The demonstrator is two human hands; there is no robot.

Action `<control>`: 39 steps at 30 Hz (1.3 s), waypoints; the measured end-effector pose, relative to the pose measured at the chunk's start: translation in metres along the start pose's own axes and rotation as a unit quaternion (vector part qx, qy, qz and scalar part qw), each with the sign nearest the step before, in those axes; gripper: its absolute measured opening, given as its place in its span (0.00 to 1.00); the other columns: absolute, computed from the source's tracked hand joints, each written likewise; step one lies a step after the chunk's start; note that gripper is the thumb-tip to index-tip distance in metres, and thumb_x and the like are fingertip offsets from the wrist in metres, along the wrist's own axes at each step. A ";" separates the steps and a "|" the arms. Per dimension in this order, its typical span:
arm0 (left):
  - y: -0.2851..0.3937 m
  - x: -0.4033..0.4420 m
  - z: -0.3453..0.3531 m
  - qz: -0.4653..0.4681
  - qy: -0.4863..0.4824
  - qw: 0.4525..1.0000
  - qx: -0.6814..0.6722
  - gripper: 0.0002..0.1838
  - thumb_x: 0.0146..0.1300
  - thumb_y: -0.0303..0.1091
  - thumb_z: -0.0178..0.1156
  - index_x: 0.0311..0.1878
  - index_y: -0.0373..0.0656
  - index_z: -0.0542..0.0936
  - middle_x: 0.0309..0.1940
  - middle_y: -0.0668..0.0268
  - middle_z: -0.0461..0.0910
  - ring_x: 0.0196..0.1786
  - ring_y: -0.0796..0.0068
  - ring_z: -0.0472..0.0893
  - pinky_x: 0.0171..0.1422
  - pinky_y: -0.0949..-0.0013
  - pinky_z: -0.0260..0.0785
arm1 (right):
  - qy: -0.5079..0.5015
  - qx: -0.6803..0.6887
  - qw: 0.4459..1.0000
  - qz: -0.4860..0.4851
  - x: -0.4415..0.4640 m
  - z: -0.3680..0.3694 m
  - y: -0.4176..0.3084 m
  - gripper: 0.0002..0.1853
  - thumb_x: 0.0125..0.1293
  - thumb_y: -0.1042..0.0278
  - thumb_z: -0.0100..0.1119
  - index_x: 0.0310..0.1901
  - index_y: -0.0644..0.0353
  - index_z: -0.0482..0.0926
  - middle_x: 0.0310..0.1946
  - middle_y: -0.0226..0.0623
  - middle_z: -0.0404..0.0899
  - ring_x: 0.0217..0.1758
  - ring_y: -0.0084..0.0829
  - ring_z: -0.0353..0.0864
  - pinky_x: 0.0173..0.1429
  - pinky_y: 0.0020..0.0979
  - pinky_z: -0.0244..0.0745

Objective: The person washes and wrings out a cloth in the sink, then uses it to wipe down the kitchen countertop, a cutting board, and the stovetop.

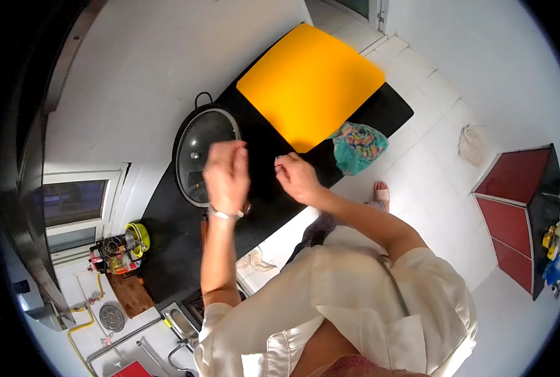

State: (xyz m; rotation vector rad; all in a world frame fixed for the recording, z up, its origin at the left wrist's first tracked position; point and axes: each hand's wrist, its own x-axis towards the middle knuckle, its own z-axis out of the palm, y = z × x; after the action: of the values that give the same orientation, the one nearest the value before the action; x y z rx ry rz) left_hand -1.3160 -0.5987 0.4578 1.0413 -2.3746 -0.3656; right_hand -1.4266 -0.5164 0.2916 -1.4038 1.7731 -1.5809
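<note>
Our left hand [226,177] is curled closed and our right hand [300,181] has its fingertips bunched; we cannot tell whether either pinches anything. Near our left is the lidded pan [198,141]; near our right, the yellow board [311,81].

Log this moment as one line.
left hand: in front of round glass lid, blurred | right hand: near flat yellow panel, contents unclear | teal patterned cloth: beside panel

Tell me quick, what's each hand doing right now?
Left hand: fingers curled, blurred; can't tell if it holds anything.
Right hand: fingertips drawn together; can't tell if something small is between them.
</note>
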 end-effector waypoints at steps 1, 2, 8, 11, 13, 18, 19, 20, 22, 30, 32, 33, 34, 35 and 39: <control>0.029 -0.009 0.017 -0.017 -0.015 0.998 -0.057 0.05 0.67 0.26 0.61 0.43 0.38 0.84 0.40 0.52 0.82 0.40 0.52 0.85 0.45 0.59 0.76 | -0.031 -0.042 0.998 0.023 -0.002 -0.021 0.014 0.09 0.61 0.70 0.63 0.42 0.61 0.79 0.38 0.47 0.77 0.45 0.52 0.80 0.50 0.51 0.75; 0.040 -0.020 0.046 -0.035 -0.039 0.991 -0.121 0.05 0.66 0.24 0.61 0.42 0.38 0.84 0.39 0.52 0.83 0.40 0.52 0.84 0.45 0.61 0.76 | -0.030 -0.104 0.994 0.019 -0.006 -0.037 0.033 0.11 0.60 0.71 0.63 0.44 0.62 0.79 0.43 0.49 0.77 0.51 0.53 0.78 0.56 0.53 0.73; 0.038 -0.079 0.264 -0.033 -0.075 0.995 -0.051 0.31 0.53 0.11 0.52 0.64 0.36 0.75 0.64 0.48 0.74 0.64 0.42 0.77 0.66 0.56 0.74 | -0.088 -0.288 0.950 -0.081 -0.023 -0.127 0.156 0.32 0.60 0.72 0.66 0.67 0.65 0.72 0.75 0.54 0.62 0.81 0.55 0.55 0.79 0.58 0.51; 0.037 -0.073 0.327 -0.033 -0.164 0.986 -0.006 0.38 0.61 0.18 0.56 0.76 0.33 0.60 0.76 0.45 0.59 0.77 0.42 0.62 0.79 0.54 0.59 | -0.174 -0.297 0.932 -0.116 -0.002 -0.154 0.186 0.31 0.68 0.65 0.61 0.71 0.63 0.70 0.79 0.47 0.58 0.85 0.48 0.49 0.83 0.55 0.46; 0.054 -0.062 0.349 -0.086 -0.145 0.986 0.007 0.39 0.64 0.21 0.57 0.78 0.33 0.56 0.78 0.45 0.56 0.79 0.43 0.59 0.80 0.51 0.56 | -0.188 -0.308 0.921 -0.147 0.011 -0.165 0.197 0.29 0.71 0.63 0.58 0.71 0.63 0.70 0.79 0.46 0.59 0.85 0.47 0.49 0.83 0.54 0.46; 0.098 -0.044 0.381 -0.148 -0.183 0.969 0.082 0.39 0.70 0.27 0.55 0.81 0.35 0.51 0.83 0.49 0.47 0.84 0.52 0.49 0.75 0.40 0.51 | -0.212 -0.252 0.924 -0.195 0.039 -0.207 0.235 0.25 0.71 0.64 0.55 0.68 0.63 0.73 0.76 0.45 0.64 0.82 0.47 0.56 0.82 0.52 0.51; 0.105 -0.034 0.388 -0.135 -0.179 0.970 0.089 0.39 0.69 0.28 0.55 0.81 0.35 0.51 0.82 0.48 0.49 0.84 0.51 0.51 0.72 0.40 0.52 | -0.211 -0.257 0.924 -0.188 0.048 -0.216 0.241 0.25 0.71 0.64 0.55 0.68 0.63 0.73 0.76 0.45 0.64 0.82 0.47 0.56 0.82 0.52 0.51; 0.111 -0.022 0.397 -0.121 -0.174 0.973 0.095 0.40 0.68 0.28 0.56 0.80 0.34 0.51 0.81 0.48 0.50 0.83 0.51 0.52 0.70 0.41 0.54 | -0.208 -0.264 0.925 -0.180 0.056 -0.226 0.248 0.25 0.71 0.64 0.55 0.68 0.63 0.74 0.76 0.45 0.64 0.81 0.48 0.57 0.82 0.53 0.51; 0.122 0.005 0.415 -0.105 -0.182 0.974 0.086 0.38 0.69 0.30 0.53 0.80 0.35 0.52 0.82 0.50 0.51 0.83 0.54 0.52 0.70 0.37 0.53 | -0.205 -0.288 0.921 -0.164 0.074 -0.251 0.253 0.24 0.71 0.64 0.54 0.66 0.63 0.75 0.75 0.45 0.65 0.80 0.48 0.59 0.82 0.53 0.52; 0.149 0.067 0.471 0.039 -0.228 0.967 0.109 0.36 0.69 0.32 0.52 0.79 0.40 0.58 0.81 0.57 0.56 0.84 0.58 0.52 0.73 0.37 0.51 | -0.083 -0.369 0.926 -0.010 0.070 -0.289 0.299 0.28 0.69 0.66 0.53 0.69 0.66 0.71 0.78 0.48 0.58 0.82 0.53 0.54 0.81 0.57 0.50; 0.157 0.061 0.466 0.073 -0.220 0.963 0.134 0.34 0.68 0.33 0.55 0.78 0.41 0.62 0.79 0.61 0.60 0.80 0.58 0.57 0.70 0.41 0.56 | -0.056 -0.394 0.917 0.012 0.055 -0.283 0.296 0.29 0.68 0.66 0.54 0.70 0.67 0.70 0.79 0.49 0.56 0.82 0.54 0.53 0.80 0.57 0.52; 0.158 0.052 0.463 0.088 -0.214 0.963 0.141 0.33 0.67 0.33 0.55 0.76 0.41 0.65 0.77 0.62 0.64 0.75 0.58 0.63 0.66 0.45 0.59 | -0.044 -0.398 0.916 0.019 0.046 -0.281 0.288 0.30 0.68 0.67 0.55 0.70 0.67 0.69 0.80 0.49 0.54 0.82 0.54 0.52 0.80 0.58 0.52; 0.156 0.043 0.456 0.090 -0.215 0.965 0.117 0.33 0.66 0.33 0.55 0.76 0.41 0.66 0.76 0.63 0.65 0.73 0.58 0.64 0.66 0.47 0.59 | -0.031 -0.403 0.914 0.026 0.036 -0.276 0.281 0.30 0.68 0.67 0.55 0.71 0.67 0.68 0.80 0.49 0.52 0.82 0.55 0.51 0.79 0.58 0.52; 0.154 0.032 0.447 0.093 -0.217 0.967 0.091 0.33 0.66 0.33 0.56 0.75 0.41 0.67 0.75 0.63 0.67 0.71 0.58 0.66 0.65 0.49 0.60 | -0.027 -0.396 0.917 0.026 0.026 -0.267 0.273 0.31 0.68 0.67 0.56 0.71 0.67 0.68 0.80 0.49 0.52 0.82 0.56 0.50 0.79 0.58 0.51; 0.121 -0.023 0.409 0.053 -0.222 0.972 0.049 0.32 0.66 0.33 0.56 0.75 0.42 0.68 0.74 0.64 0.68 0.70 0.59 0.67 0.65 0.54 0.60 | -0.079 -0.410 0.908 0.040 -0.011 -0.227 0.239 0.31 0.65 0.69 0.58 0.70 0.67 0.69 0.78 0.52 0.54 0.78 0.59 0.54 0.78 0.59 0.52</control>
State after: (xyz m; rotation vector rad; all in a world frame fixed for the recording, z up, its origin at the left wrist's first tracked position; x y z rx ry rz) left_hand -1.6036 -0.4857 0.1630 0.9460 -2.8594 -0.4863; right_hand -1.7035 -0.4202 0.1396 -1.6879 2.4772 -0.6267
